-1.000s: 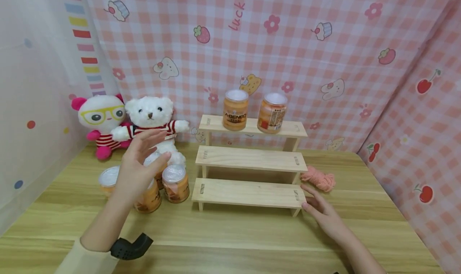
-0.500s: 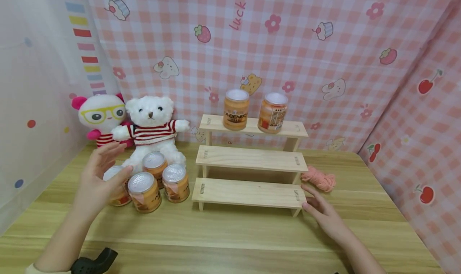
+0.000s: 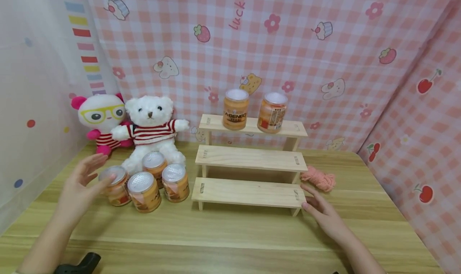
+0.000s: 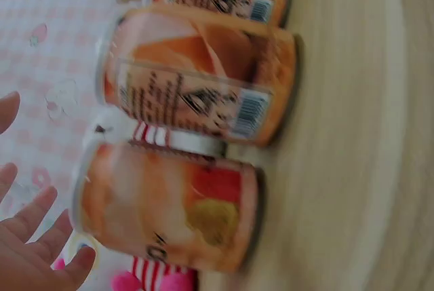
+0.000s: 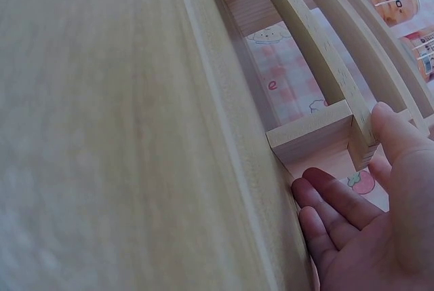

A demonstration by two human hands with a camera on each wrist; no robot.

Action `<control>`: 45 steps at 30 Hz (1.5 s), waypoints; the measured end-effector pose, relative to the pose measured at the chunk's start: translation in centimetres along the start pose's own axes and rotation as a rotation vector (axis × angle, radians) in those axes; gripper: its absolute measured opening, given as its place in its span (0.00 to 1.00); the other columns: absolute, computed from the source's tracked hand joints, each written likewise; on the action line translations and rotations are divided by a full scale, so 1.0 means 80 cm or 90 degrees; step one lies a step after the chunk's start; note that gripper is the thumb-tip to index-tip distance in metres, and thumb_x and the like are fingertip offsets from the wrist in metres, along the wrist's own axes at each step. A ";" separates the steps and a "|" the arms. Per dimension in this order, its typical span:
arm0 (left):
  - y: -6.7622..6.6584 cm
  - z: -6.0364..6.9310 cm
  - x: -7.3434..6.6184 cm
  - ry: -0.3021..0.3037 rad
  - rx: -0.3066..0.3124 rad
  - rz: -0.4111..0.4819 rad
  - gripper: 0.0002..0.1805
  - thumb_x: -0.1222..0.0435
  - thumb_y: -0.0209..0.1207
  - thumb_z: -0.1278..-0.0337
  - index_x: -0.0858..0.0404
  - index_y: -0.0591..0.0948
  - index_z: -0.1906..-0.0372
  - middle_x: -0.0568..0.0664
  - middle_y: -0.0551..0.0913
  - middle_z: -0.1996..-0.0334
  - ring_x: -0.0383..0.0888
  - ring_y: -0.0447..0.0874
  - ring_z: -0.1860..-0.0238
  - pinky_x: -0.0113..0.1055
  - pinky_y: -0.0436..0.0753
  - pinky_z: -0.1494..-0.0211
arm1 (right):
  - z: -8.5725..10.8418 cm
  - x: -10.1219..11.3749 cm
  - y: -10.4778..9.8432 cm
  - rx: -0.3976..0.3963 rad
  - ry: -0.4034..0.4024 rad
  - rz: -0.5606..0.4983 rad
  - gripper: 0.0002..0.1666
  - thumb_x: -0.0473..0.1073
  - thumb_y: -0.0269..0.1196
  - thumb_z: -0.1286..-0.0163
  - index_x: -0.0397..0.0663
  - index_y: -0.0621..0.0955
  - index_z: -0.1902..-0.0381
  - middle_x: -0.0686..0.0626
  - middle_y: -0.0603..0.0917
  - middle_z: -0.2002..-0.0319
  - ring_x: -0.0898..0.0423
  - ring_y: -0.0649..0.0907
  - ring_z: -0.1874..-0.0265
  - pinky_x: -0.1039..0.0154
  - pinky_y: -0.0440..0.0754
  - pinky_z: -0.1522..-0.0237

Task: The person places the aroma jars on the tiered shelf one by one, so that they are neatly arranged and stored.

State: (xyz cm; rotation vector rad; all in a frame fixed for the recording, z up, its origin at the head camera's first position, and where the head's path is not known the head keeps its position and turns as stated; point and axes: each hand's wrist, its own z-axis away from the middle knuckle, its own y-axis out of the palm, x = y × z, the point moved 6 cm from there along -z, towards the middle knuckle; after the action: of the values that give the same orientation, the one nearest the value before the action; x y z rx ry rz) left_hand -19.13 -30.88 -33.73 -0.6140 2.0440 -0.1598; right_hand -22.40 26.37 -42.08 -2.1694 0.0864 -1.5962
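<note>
My left hand (image 3: 73, 192) is beside the leftmost orange-labelled can (image 3: 119, 190), fingers spread and thumb over the near side of its silvery lid. In the left wrist view, the fingers (image 4: 41, 237) are apart from the can (image 4: 169, 206); the head view does not show whether the thumb touches. Three similar cans stand close by, including a front can (image 3: 145, 194). At the right end of the three-tier wooden shelf (image 3: 248, 192), my right hand (image 3: 325, 216) rests with thumb and forefinger against the lowest board. Its other fingers lie relaxed by the shelf leg (image 5: 312, 131).
Two cans, a left one (image 3: 235, 112) and a right one (image 3: 272, 114), stand on the top tier. A white teddy bear (image 3: 153, 134) and a pink-eared plush (image 3: 102, 116) sit behind the cans. Pink yarn (image 3: 318, 179) lies right of the shelf on the wooden table (image 3: 230, 242).
My left hand has moved left and down, from in front of the teddy bear to the leftmost can's outer side. Several cans it covered now show. My right hand stays at the shelf.
</note>
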 end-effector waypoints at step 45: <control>0.011 0.022 0.066 -0.176 0.030 -0.059 0.39 0.62 0.62 0.39 0.71 0.57 0.28 0.74 0.64 0.37 0.27 0.65 0.45 0.12 0.68 0.55 | 0.000 -0.001 0.001 -0.003 0.015 0.001 0.31 0.35 0.53 0.26 0.32 0.58 0.30 0.26 0.73 0.45 0.67 0.76 0.49 0.72 0.75 0.50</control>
State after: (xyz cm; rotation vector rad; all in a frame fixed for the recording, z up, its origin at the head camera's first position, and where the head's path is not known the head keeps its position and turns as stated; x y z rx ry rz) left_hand -20.14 -32.44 -39.08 -0.6635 1.7420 -0.1670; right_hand -22.40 26.34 -42.15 -2.1548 0.0990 -1.6226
